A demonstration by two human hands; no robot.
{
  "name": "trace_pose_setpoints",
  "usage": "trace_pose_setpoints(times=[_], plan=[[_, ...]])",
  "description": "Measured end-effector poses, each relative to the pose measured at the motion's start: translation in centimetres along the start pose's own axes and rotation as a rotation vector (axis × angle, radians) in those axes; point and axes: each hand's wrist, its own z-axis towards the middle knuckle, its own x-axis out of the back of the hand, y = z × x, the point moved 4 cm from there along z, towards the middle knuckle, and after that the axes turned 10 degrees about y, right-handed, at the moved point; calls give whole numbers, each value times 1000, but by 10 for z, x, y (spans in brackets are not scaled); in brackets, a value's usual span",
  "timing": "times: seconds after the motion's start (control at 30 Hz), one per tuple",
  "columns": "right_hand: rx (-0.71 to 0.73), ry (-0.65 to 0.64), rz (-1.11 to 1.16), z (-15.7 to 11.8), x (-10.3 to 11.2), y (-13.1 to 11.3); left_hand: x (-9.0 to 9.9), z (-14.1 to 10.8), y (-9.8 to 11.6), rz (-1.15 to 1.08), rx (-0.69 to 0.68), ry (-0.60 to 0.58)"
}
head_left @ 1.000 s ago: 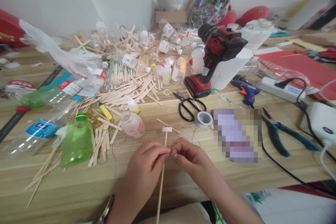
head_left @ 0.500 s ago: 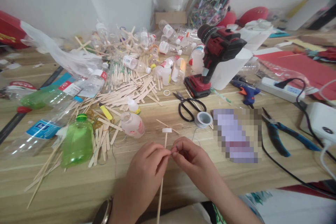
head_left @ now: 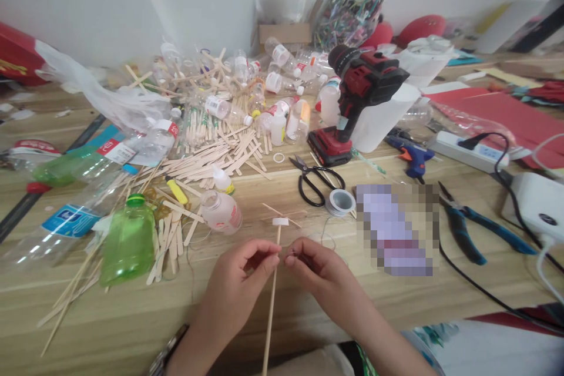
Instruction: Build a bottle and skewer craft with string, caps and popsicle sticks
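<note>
A thin wooden stick point(head_left: 270, 317) runs from the bottom edge up to a small white piece point(head_left: 280, 221) at its far end. My left hand point(head_left: 240, 276) is closed in a pinch, its fingertips crossing in front of the stick; what they hold is too small to make out. Just to the right, my right hand point(head_left: 319, 270) pinches with thumb and forefinger, and its contents are also unclear. Two slim sticks point(head_left: 268, 209) lie crossed behind the white piece. A spool of thin wire or thread point(head_left: 341, 202) and black-handled scissors point(head_left: 315, 179) rest beyond my hands.
A frosted bottle point(head_left: 221, 211), a green bottle point(head_left: 128, 241) and many craft sticks point(head_left: 215, 158) lie to the left. Behind stands a red cordless drill point(head_left: 361, 100). Pliers point(head_left: 467, 220), a glue gun point(head_left: 412, 155) and a power strip point(head_left: 467, 150) are on the right.
My hands have drawn slightly apart; their fingertips were together beside the stick and now a small gap separates them. The view has shifted a little.
</note>
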Motion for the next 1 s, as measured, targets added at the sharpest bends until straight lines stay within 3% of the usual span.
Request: trace_pose_setpoints(times=[0.13,0.37,0.57,0.63,0.77,1.0], plan=[[-15,-36,35,-1,-1,0,0,0,1,2,-11,-34],[48,-31,-3,-1,1,-3,2,-9,11,109,-295,41],[161,41,-146,0,4,-6,0,-5,3,45,-80,102],[239,28,-185,-3,2,-10,0,-5,3,48,-81,103],[341,37,-187,-7,-2,-19,1,-4,9,90,-216,131],[296,60,-188,0,-3,-18,0,-9,15,218,-405,178]])
